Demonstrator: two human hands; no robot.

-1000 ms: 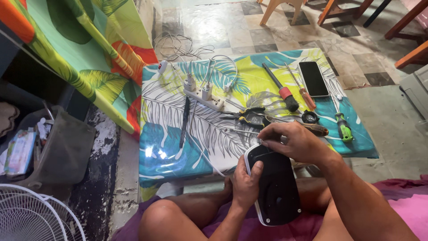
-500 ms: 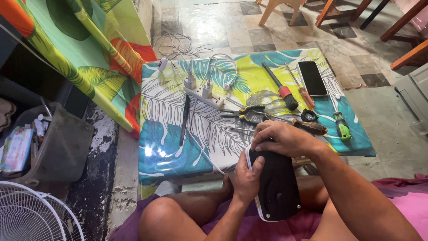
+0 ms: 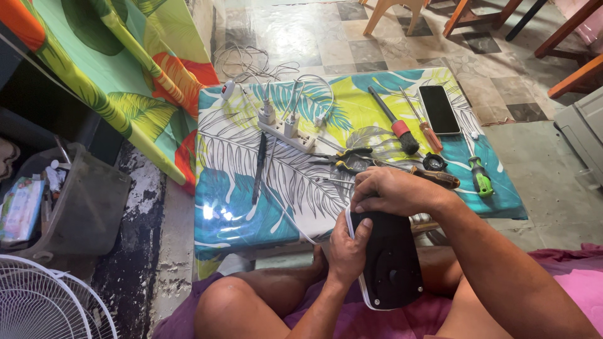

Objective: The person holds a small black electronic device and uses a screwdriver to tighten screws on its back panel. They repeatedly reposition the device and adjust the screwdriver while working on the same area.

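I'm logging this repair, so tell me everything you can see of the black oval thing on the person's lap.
The black oval device is a flat, hard-looking plastic shell with a white rim along its edge and small round marks on its face. It lies lengthwise on the lap, far end at the table. The left hand holds its left edge; the right hand covers its top.
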